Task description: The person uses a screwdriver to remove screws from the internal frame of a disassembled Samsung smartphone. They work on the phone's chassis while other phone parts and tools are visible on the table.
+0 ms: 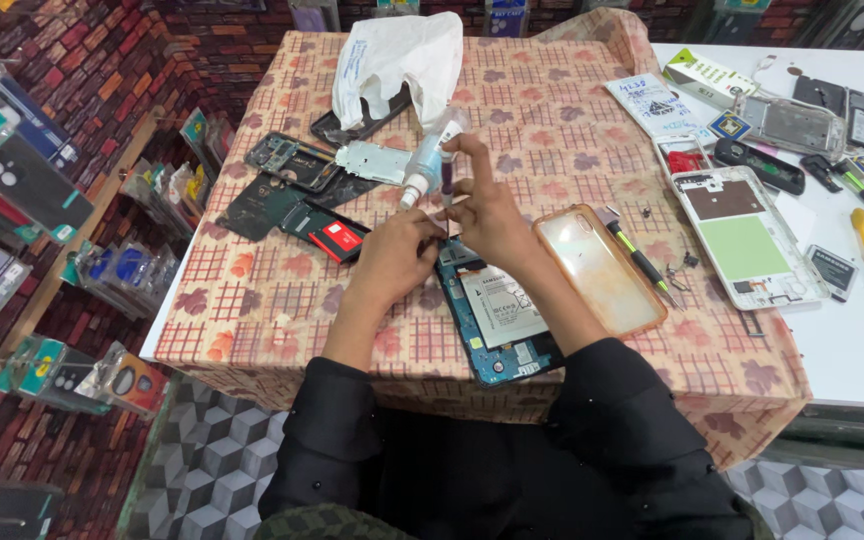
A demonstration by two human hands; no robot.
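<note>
A table (pixel 282 300) covered with a patterned checked cloth is seen from above, with a white counter (pixel 852 350) joined to its right edge. A white plastic bag (pixel 397 55) is laid at the far edge of the table. An opened phone (pixel 497 310), its battery and blue frame showing, is placed near the front edge, partly under the two hands. Just beside it to the right an orange-rimmed clear phone case (pixel 597 268) is laid, and a screwdriver (pixel 637 258) is set along the case's far side. Another opened phone (pixel 742 235) with a green panel is seen at the right edge of the table. Dark phone parts (pixel 292 175) and a red-labelled battery (pixel 337 238) are spread towards the left edge. The right hand (pixel 492 215) is closed on a small white bottle (pixel 427 165), held tilted above the table's middle. The left hand (pixel 397 250) is pinched together at the fingertips, touching the right hand; what it is pinching cannot be told.
</note>
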